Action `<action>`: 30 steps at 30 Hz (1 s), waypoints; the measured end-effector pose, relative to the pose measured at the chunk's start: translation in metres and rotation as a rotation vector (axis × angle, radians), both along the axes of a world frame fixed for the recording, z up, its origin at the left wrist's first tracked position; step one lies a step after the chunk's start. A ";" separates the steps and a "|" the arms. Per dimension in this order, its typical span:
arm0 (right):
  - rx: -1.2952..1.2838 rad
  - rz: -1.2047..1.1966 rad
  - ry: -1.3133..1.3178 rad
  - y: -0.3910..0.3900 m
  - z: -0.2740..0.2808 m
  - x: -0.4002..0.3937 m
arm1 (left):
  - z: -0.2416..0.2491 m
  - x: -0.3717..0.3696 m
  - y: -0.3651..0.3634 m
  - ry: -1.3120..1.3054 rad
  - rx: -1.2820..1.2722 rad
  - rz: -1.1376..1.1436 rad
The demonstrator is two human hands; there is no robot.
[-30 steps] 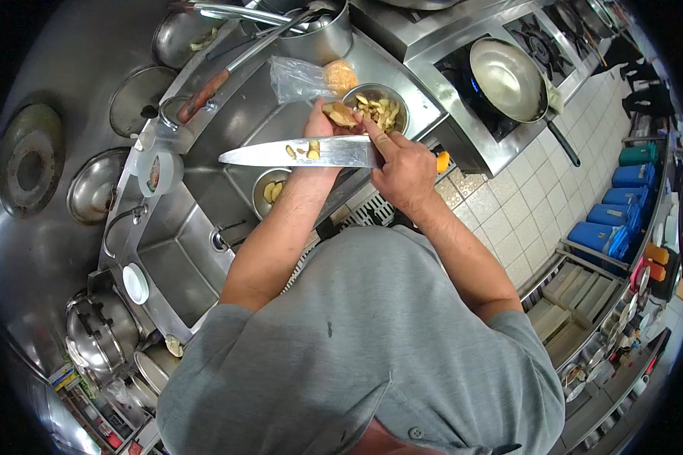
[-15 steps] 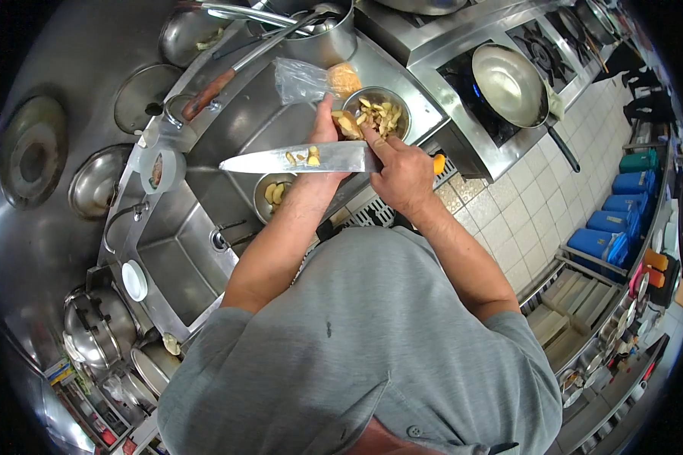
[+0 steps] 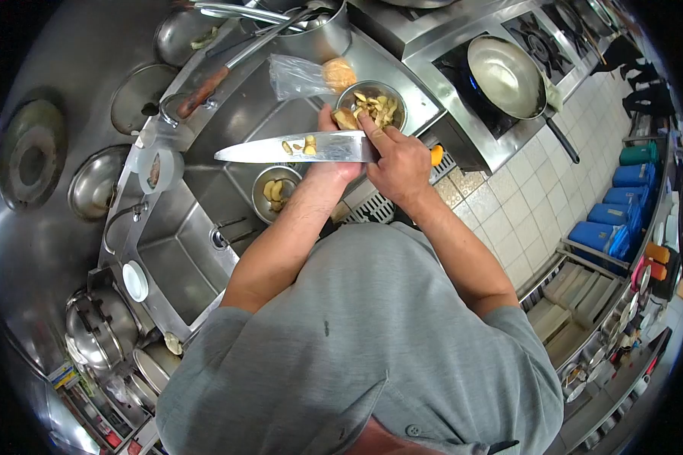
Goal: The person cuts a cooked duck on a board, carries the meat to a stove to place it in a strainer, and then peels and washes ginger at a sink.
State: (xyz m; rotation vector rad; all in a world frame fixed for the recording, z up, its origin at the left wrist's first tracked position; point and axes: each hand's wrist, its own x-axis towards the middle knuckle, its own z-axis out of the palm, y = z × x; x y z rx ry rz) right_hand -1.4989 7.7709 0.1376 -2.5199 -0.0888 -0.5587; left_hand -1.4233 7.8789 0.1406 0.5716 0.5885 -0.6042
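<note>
The right hand [image 3: 402,163] clamps a yellow-handled, long-bladed steel knife [image 3: 247,151]. The left hand [image 3: 326,120] clasps a brown-skinned yellow chunk [image 3: 344,119], apparently steadying it, with a round metal bowl [image 3: 348,94] just beyond.

Left arm [image 3: 281,239] and right arm [image 3: 463,250] reach forward, elbows bent, forearms angling in toward each other. And here's the right hand [image 3: 404,168], curled in a grip, index finger [image 3: 372,129] stretched ahead! The left hand [image 3: 326,120] sits close by, partly hidden.

A professional kitchen, judging by the steel stove [image 3: 426,70] with a pan [image 3: 506,78] above a blue flame [image 3: 472,82], the steel sink [image 3: 178,277], the big pot [image 3: 330,42] of utensils [image 3: 269,38] and the tiled floor [image 3: 520,193].
</note>
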 end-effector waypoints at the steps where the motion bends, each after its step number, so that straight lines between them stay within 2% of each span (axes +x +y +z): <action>1: -0.005 -0.004 0.003 -0.001 -0.001 -0.001 | -0.006 0.000 0.000 -0.012 -0.015 0.001; 5: -0.024 -0.040 -0.012 -0.003 -0.008 -0.003 | -0.031 0.004 0.004 -0.055 0.016 0.003; 8: -0.040 -0.067 0.012 -0.008 -0.010 -0.002 | -0.028 0.000 0.004 -0.049 -0.117 0.000; 13: -0.003 -0.049 0.158 -0.025 -0.018 -0.002 | -0.014 -0.002 -0.001 0.092 -0.071 0.107; 14: -0.004 -0.053 0.161 -0.030 -0.022 -0.002 | -0.031 0.003 0.008 0.095 -0.072 0.103; 16: 0.013 -0.071 0.236 -0.040 -0.036 -0.001 | -0.079 0.020 0.035 -0.079 -0.236 -0.146; 17: 0.013 -0.072 0.236 -0.049 -0.042 0.000 | -0.078 0.024 0.034 -0.079 -0.236 -0.146; 19: 0.038 -0.097 0.280 -0.060 -0.045 0.001 | -0.077 0.030 0.035 -0.089 0.013 -0.069; 20: 0.065 -0.121 0.363 -0.064 -0.044 0.001 | -0.079 0.034 0.039 -0.216 0.044 -0.134; 21: 0.065 -0.121 0.365 -0.063 -0.041 0.002 | -0.072 0.034 0.035 -0.215 0.044 -0.134; 23: 0.131 -0.138 0.480 -0.061 -0.037 0.003 | -0.050 0.035 0.022 -0.175 0.205 -0.044; 25: 0.135 -0.106 0.456 -0.050 -0.027 0.003 | -0.077 0.040 0.027 -0.190 0.229 0.012; 27: 0.142 -0.077 0.433 -0.034 -0.019 0.002 | -0.103 0.048 0.041 -0.370 0.034 -0.122; 30: 0.150 -0.048 0.317 -0.015 -0.010 0.000 | -0.093 0.050 0.024 -0.220 0.110 -0.028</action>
